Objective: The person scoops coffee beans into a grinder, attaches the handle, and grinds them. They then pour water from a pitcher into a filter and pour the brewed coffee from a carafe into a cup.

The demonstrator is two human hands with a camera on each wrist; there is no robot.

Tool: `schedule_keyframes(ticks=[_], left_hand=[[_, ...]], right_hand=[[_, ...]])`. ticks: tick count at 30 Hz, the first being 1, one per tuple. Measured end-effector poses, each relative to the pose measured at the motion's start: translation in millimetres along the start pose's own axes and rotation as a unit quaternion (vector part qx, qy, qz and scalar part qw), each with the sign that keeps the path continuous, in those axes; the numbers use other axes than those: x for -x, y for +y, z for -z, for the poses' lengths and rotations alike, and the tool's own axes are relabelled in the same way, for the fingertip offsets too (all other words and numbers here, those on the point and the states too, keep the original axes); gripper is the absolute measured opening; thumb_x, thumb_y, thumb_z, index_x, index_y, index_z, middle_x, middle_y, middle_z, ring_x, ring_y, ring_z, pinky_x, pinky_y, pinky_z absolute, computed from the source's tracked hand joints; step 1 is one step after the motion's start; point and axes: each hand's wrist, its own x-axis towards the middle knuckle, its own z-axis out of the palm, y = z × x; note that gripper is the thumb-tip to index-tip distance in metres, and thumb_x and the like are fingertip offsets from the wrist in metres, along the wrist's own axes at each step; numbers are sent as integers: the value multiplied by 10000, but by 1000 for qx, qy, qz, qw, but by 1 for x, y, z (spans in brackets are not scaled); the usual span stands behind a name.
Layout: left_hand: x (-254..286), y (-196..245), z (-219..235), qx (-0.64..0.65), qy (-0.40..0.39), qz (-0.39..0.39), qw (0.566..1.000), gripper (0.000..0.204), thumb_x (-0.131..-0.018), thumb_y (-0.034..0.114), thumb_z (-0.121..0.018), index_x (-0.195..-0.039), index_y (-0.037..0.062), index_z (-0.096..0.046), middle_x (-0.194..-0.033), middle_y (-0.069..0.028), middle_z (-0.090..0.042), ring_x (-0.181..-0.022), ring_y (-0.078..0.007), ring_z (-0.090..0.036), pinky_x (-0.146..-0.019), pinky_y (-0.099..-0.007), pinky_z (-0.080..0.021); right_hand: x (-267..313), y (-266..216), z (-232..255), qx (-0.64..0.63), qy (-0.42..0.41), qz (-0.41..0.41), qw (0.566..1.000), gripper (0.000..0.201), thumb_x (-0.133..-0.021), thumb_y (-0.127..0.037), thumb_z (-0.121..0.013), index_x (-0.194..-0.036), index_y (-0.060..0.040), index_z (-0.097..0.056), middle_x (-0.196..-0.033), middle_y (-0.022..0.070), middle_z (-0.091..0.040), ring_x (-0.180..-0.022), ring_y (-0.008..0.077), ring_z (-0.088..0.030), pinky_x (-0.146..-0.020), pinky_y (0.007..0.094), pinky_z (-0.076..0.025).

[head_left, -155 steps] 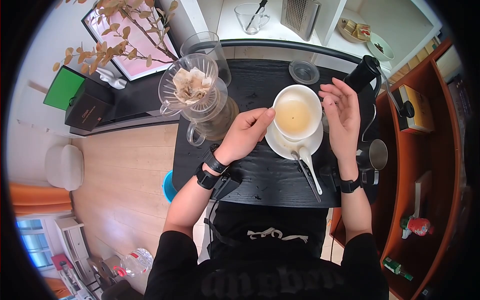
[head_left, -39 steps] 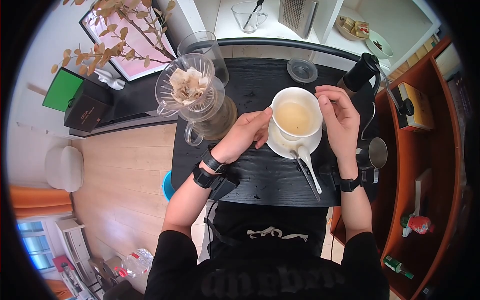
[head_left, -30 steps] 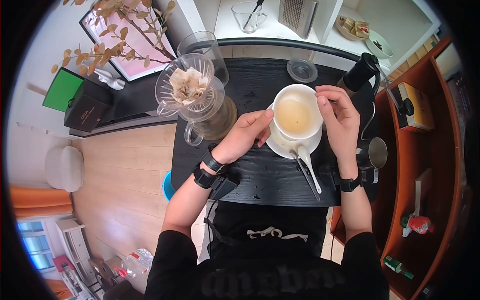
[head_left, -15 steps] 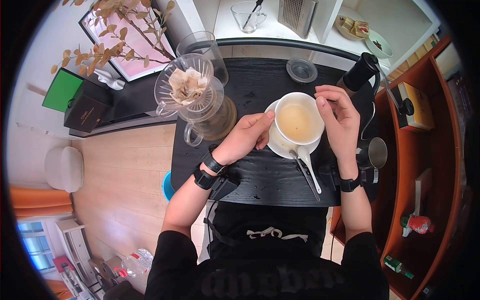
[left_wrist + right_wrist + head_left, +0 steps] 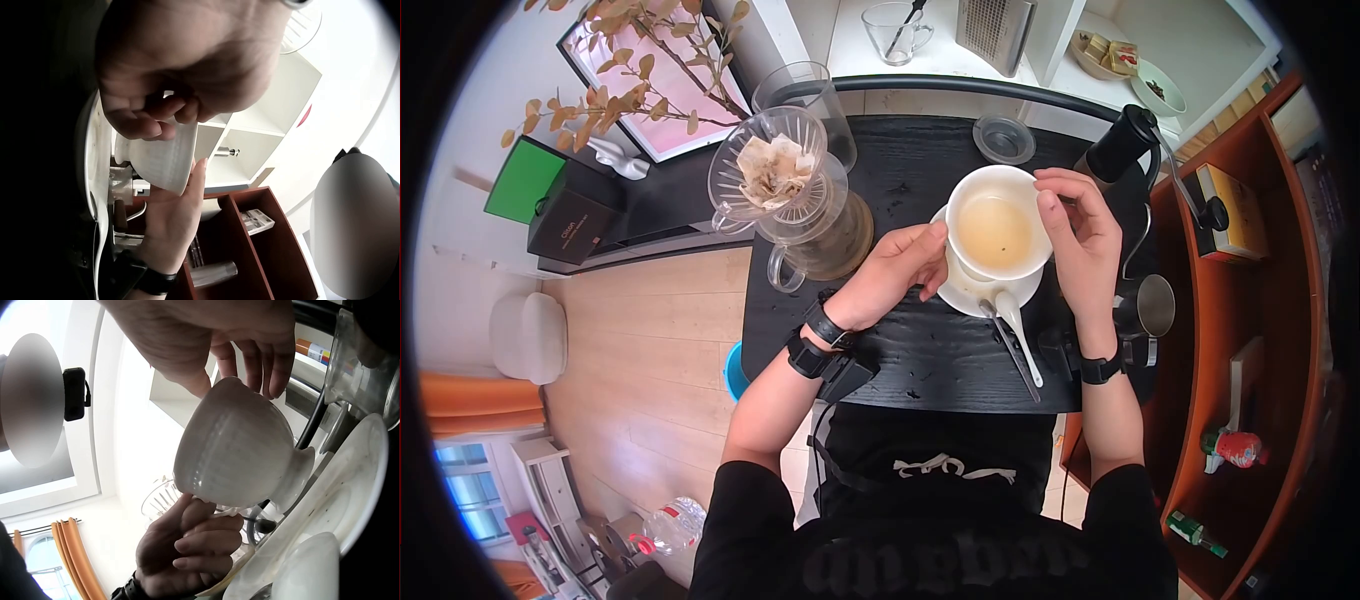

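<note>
In the head view, a white cup of pale yellow liquid, with a small dark speck in it, is held tilted above a white saucer. My left hand pinches the cup's handle at its left side; the right wrist view shows those fingers curled there. Beside the rim at the right is my right hand, thumb and fingertips at the cup and fingers loosely bent. A white spoon and a metal one lean on the saucer.
A glass server with a dripper and used filter stands at the left. Behind the cup lies a round clear lid. A black grinder and a metal pitcher are at the right.
The cup has swayed about over the saucer, lately shifting slightly away from the body, and its liquid and speck have moved. Compared with the oldest view, my right hand is closer to the rim.
</note>
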Motion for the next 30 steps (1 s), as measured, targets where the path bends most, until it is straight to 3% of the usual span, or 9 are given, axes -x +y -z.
schedule_keyframes(ticks=[6, 12, 18, 30], left_hand=[[0, -6, 11, -129, -26, -51, 990, 445, -1074, 449, -390, -901, 86, -580, -716, 11, -523, -631, -61, -451, -580, -238, -367], [-1, -6, 4, -81, 12, -15, 997, 461, -1078, 440, -381, -781, 105, -490, -636, 34, -418, -599, -79, -440, -566, -234, -362], [-1, -3, 5, -27, -2, 2, 1000, 493, -1080, 440, -373, -687, 146, -327, -611, 53, -274, -552, -103, -410, -541, -241, -351], [-1, 1, 1, -45, 15, 24, 999, 487, -1071, 430, -419, -687, 138, -356, -613, 53, -299, -559, -95, -419, -538, -240, -337]], right_hand=[[2, -1, -3, -39, 5, -37, 999, 244, -990, -160, -619, -1172, 2, -613, -1140, 101, -681, -1024, 138, -638, -889, 271, -493], [3, -2, -2, -52, -19, -59, 997, 274, -1009, -180, -590, -1206, 11, -588, -1121, 122, -699, -1019, 139, -652, -903, 269, -490], [3, -3, -3, -55, -21, -65, 996, 272, -1013, -190, -585, -1197, 9, -594, -1120, 115, -700, -1013, 131, -655, -904, 265, -491], [3, 0, -4, -70, -28, -91, 993, 229, -1029, -144, -533, -1170, 18, -613, -1109, 97, -704, -1010, 111, -655, -876, 243, -507]])
